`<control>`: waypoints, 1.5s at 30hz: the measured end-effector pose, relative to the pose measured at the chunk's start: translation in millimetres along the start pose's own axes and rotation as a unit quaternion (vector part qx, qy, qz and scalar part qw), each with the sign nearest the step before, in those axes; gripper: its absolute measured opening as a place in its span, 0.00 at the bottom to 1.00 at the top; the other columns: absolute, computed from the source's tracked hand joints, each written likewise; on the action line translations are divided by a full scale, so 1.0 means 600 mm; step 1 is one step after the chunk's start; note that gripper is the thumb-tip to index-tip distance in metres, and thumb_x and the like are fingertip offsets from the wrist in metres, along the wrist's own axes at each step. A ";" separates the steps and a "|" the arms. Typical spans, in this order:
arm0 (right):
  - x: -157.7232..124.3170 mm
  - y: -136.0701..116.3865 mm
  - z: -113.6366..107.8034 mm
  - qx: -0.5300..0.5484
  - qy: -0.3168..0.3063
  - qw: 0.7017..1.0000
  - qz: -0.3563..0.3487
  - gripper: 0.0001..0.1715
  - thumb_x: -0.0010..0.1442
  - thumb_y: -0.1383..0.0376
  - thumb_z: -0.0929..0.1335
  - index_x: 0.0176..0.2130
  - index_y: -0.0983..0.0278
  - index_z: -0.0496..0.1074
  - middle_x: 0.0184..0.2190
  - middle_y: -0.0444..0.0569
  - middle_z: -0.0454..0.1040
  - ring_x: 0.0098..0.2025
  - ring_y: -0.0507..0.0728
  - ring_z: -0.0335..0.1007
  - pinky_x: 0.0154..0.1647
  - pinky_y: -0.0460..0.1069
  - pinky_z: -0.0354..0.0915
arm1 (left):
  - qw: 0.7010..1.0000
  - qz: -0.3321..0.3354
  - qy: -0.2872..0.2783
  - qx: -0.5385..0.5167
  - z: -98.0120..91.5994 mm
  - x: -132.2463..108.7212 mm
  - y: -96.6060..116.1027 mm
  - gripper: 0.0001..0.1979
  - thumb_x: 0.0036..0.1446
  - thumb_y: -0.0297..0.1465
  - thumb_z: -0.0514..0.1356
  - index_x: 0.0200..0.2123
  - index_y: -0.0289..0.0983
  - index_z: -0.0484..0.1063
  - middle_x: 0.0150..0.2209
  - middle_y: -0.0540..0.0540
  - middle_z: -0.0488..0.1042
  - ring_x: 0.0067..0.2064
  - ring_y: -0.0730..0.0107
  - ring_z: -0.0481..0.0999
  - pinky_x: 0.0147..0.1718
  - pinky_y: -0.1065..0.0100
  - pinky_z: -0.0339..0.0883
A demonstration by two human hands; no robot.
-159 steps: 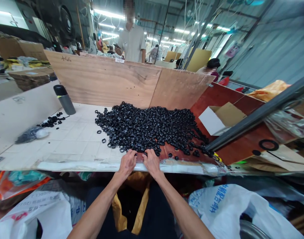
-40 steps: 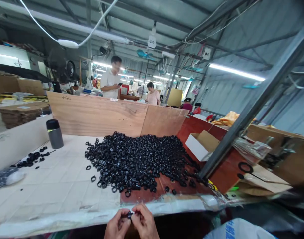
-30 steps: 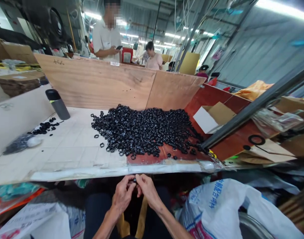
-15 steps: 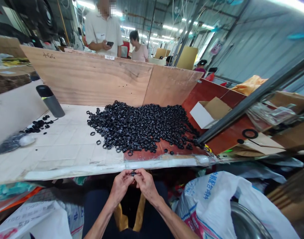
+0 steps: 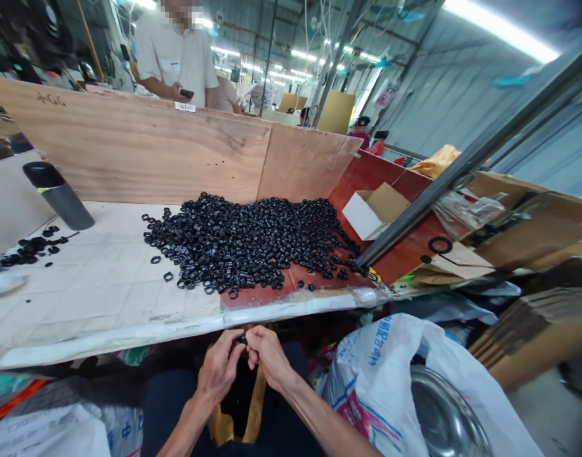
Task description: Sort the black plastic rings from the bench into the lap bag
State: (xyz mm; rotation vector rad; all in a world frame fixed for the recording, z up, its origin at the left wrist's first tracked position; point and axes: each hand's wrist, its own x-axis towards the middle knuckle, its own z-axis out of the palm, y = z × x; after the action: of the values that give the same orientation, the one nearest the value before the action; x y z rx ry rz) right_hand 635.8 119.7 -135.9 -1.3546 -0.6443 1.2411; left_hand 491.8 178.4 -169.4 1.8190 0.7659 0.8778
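Just off the table's front edge, my left hand (image 5: pixel 221 362) and my right hand (image 5: pixel 268 357) meet with fingertips together. Between them is a small black ring (image 5: pixel 244 339), pinched by the left thumb and fingers; the right fingers close on its other side and partly hide it. Beyond my hands, a wide heap of similar black rings (image 5: pixel 252 238) covers the middle of the table, a few lying loose at its edge. Below my hands, an open brown-edged bag or box (image 5: pixel 256 406) sits between my legs, its inside dark.
A grey bottle (image 5: pixel 62 198) stands left, near small black pieces (image 5: pixel 31 247). A white carton (image 5: pixel 364 216) and a slanted metal post (image 5: pixel 433 190) are right. Beside my right arm, a white woven sack (image 5: pixel 367 368) holds a metal bowl (image 5: pixel 447 412). A person (image 5: pixel 176 63) with a phone stands behind the board.
The view has turned to the right, so the table things sit further left. My right fingers have curled in more around the ring, and both hands stay together.
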 end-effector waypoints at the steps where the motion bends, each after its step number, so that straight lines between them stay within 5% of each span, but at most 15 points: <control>1: 0.004 -0.001 -0.002 0.051 -0.007 0.997 0.056 0.17 0.59 0.55 0.71 0.28 0.63 0.65 0.18 0.37 0.61 0.17 0.47 0.52 0.19 0.44 0.56 | 0.998 0.049 -0.004 0.050 -0.001 -0.002 -0.005 0.13 0.65 0.32 0.56 0.52 0.41 0.73 0.49 0.41 0.79 0.50 0.58 0.79 0.52 0.58 0.74; 5: 0.017 -0.003 -0.018 0.146 -0.050 0.958 0.242 0.12 0.58 0.66 0.70 0.27 0.65 0.64 0.17 0.35 0.58 0.16 0.43 0.46 0.20 0.40 0.51 | 0.968 0.200 -0.057 0.144 -0.004 -0.004 -0.028 0.20 0.66 0.25 0.51 0.58 0.41 0.69 0.54 0.40 0.77 0.56 0.59 0.77 0.55 0.60 0.73; 8: 0.015 -0.006 -0.029 0.073 -0.071 0.957 0.271 0.10 0.59 0.68 0.67 0.26 0.65 0.65 0.16 0.36 0.57 0.16 0.44 0.46 0.20 0.41 0.51 | 0.955 0.227 -0.098 0.167 -0.005 -0.005 -0.037 0.22 0.66 0.24 0.49 0.60 0.42 0.68 0.54 0.40 0.77 0.55 0.58 0.77 0.54 0.60 0.74; 11: 0.021 -0.027 -0.068 -0.166 0.044 0.984 0.048 0.15 0.62 0.58 0.65 0.28 0.64 0.69 0.20 0.43 0.65 0.20 0.51 0.58 0.25 0.47 0.60 | 0.959 0.171 -0.137 0.181 -0.005 -0.012 -0.023 0.16 0.65 0.30 0.55 0.55 0.43 0.71 0.48 0.42 0.79 0.50 0.57 0.80 0.48 0.62 0.77; 12: 0.029 -0.039 -0.093 -0.255 0.120 0.957 -0.071 0.15 0.63 0.56 0.65 0.32 0.64 0.72 0.24 0.47 0.70 0.26 0.55 0.64 0.30 0.49 0.64 | 0.958 0.156 -0.148 0.188 -0.005 -0.012 -0.012 0.14 0.63 0.33 0.58 0.52 0.44 0.73 0.46 0.42 0.79 0.49 0.57 0.80 0.46 0.62 0.77; 14: 0.057 -0.064 -0.160 -0.387 0.260 0.844 -0.264 0.16 0.62 0.59 0.65 0.46 0.64 0.74 0.41 0.56 0.73 0.43 0.62 0.68 0.45 0.56 0.66 | 0.957 0.139 -0.155 0.204 -0.009 -0.004 0.013 0.11 0.61 0.37 0.61 0.47 0.43 0.74 0.42 0.43 0.79 0.44 0.57 0.81 0.43 0.63 0.76; 15: 0.075 -0.075 -0.197 -0.442 0.297 0.793 -0.297 0.21 0.60 0.62 0.66 0.52 0.65 0.72 0.48 0.60 0.71 0.49 0.65 0.66 0.51 0.59 0.64 | 0.958 0.129 -0.144 0.211 -0.012 0.005 0.026 0.09 0.62 0.38 0.61 0.44 0.42 0.74 0.40 0.44 0.78 0.41 0.59 0.80 0.41 0.64 0.75; 17: 0.119 -0.085 -0.263 -0.521 0.330 0.739 -0.271 0.30 0.55 0.64 0.69 0.57 0.67 0.69 0.50 0.64 0.69 0.50 0.69 0.65 0.52 0.62 0.62 | 0.966 0.100 -0.072 0.228 -0.019 0.035 0.044 0.08 0.66 0.37 0.56 0.39 0.41 0.72 0.35 0.46 0.75 0.37 0.63 0.78 0.39 0.65 0.72; 20: 0.180 -0.073 -0.308 -0.562 0.260 0.741 -0.257 0.28 0.56 0.68 0.67 0.56 0.68 0.70 0.43 0.60 0.69 0.44 0.66 0.67 0.48 0.59 0.65 | 0.954 0.060 0.068 0.286 -0.029 0.097 0.046 0.06 0.66 0.34 0.54 0.40 0.40 0.69 0.37 0.45 0.72 0.38 0.61 0.77 0.40 0.63 0.70; 23: 0.211 -0.046 -0.274 -0.560 0.171 0.750 -0.308 0.27 0.56 0.75 0.62 0.55 0.69 0.70 0.40 0.56 0.68 0.40 0.61 0.67 0.46 0.55 0.68 | 0.930 0.004 0.094 0.356 -0.029 0.150 0.026 0.06 0.63 0.30 0.56 0.43 0.37 0.68 0.40 0.43 0.72 0.40 0.59 0.76 0.39 0.63 0.69; 27: 0.212 -0.029 -0.186 -0.518 0.141 0.775 -0.334 0.28 0.55 0.77 0.59 0.53 0.71 0.70 0.40 0.57 0.67 0.42 0.61 0.68 0.46 0.54 0.68 | 0.916 -0.021 0.059 0.397 -0.009 0.181 0.003 0.08 0.62 0.29 0.58 0.45 0.36 0.68 0.43 0.40 0.72 0.42 0.58 0.76 0.39 0.63 0.68; 34: 0.173 -0.042 -0.153 -0.402 0.197 0.828 -0.337 0.20 0.49 0.73 0.64 0.44 0.66 0.68 0.35 0.47 0.65 0.31 0.54 0.64 0.38 0.52 0.67 | 0.935 0.020 0.081 0.344 0.005 0.172 -0.012 0.08 0.61 0.31 0.58 0.44 0.37 0.70 0.42 0.42 0.74 0.43 0.57 0.76 0.40 0.63 0.68; 37: 0.142 -0.047 -0.141 -0.400 0.145 0.832 -0.355 0.14 0.50 0.71 0.65 0.40 0.63 0.66 0.32 0.44 0.62 0.31 0.54 0.62 0.36 0.50 0.65 | 0.943 0.047 0.091 0.318 0.003 0.169 -0.017 0.07 0.60 0.30 0.58 0.43 0.37 0.70 0.39 0.43 0.75 0.43 0.57 0.76 0.42 0.62 0.68; 41: 0.123 -0.048 -0.097 -0.428 0.041 0.834 -0.346 0.16 0.56 0.66 0.69 0.46 0.63 0.69 0.37 0.47 0.66 0.33 0.54 0.64 0.37 0.49 0.66 | 0.958 0.070 0.094 0.260 -0.003 0.168 -0.024 0.06 0.59 0.29 0.60 0.41 0.38 0.69 0.37 0.47 0.74 0.38 0.63 0.77 0.40 0.65 0.70; 45: 0.136 -0.047 -0.061 -0.458 0.033 0.825 -0.329 0.11 0.60 0.65 0.69 0.44 0.64 0.73 0.39 0.51 0.70 0.39 0.58 0.69 0.43 0.52 0.68 | 0.973 0.084 0.077 0.201 -0.008 0.168 -0.030 0.08 0.59 0.28 0.61 0.43 0.38 0.70 0.39 0.48 0.73 0.36 0.68 0.77 0.39 0.67 0.72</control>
State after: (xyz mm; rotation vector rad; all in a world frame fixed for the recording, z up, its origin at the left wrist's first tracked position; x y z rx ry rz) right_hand 701.2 186.6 -140.8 -1.6824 -1.6265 0.2704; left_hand 540.6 268.5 -160.7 2.2166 0.9502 1.0385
